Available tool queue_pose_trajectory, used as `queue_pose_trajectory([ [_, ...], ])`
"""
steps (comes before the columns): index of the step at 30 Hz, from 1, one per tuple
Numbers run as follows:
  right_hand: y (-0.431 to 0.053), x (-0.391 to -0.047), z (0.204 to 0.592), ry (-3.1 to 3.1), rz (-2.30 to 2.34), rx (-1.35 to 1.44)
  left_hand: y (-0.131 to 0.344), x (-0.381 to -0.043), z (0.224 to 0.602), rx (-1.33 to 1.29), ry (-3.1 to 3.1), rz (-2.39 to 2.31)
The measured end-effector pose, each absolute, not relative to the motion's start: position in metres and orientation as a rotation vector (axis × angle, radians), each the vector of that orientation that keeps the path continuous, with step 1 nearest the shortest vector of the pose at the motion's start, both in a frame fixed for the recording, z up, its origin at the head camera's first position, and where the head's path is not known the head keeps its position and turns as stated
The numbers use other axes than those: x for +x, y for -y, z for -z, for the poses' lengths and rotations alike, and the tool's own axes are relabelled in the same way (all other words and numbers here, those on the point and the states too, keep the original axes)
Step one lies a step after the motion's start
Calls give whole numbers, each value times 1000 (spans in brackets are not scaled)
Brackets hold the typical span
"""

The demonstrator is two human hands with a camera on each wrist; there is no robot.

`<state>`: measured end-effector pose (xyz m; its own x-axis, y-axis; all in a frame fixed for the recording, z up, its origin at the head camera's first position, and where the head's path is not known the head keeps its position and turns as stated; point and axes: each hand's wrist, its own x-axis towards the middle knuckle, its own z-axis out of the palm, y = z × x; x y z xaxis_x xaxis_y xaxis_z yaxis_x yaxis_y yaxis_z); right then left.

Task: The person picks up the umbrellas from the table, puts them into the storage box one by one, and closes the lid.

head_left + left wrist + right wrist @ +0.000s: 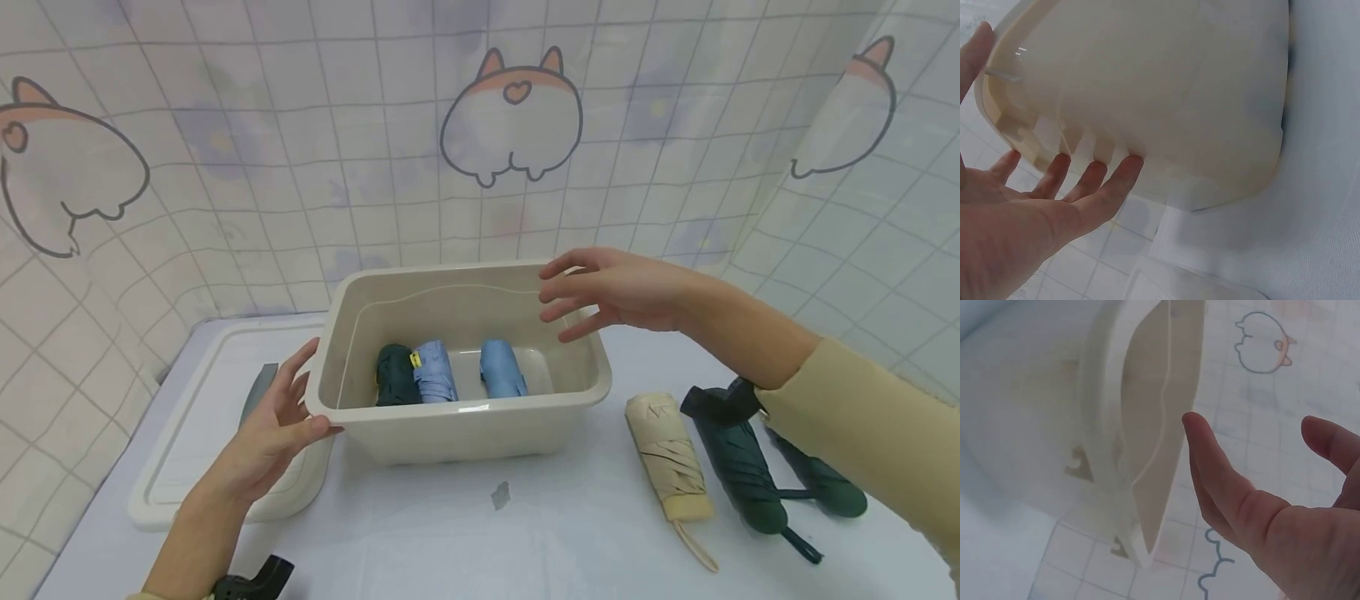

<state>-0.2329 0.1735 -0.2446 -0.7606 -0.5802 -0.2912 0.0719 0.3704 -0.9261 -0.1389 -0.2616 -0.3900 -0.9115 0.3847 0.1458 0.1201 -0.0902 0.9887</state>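
Note:
A cream plastic bin [457,433] contains a dark green folded umbrella [397,375] and two blue ones, a patterned blue umbrella [435,372] beside the green and a plain blue umbrella [502,369] further right. My left hand [273,429] holds the bin's left front corner, thumb at the rim and fingertips [1129,165] against the outer side wall. Over the bin's right end hovers my right hand [607,292], fingers spread and holding nothing. In the right wrist view its fingers [1210,456] stand apart from each other beside the bin's rim [1107,394].
Right of the bin lie a beige folded umbrella [670,454], a dark green umbrella [738,467] and another dark one [825,479] under the right forearm. At left, a white lid [202,400] carries a grey item [258,392]. A tile-patterned curtain [375,167] hangs behind the table.

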Motion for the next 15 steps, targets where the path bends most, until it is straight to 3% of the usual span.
queue_pose_trajectory([
  [15, -243, -212, 266, -2113, 1519, -443, 262, -140, 393, 599, -1935, -2147],
])
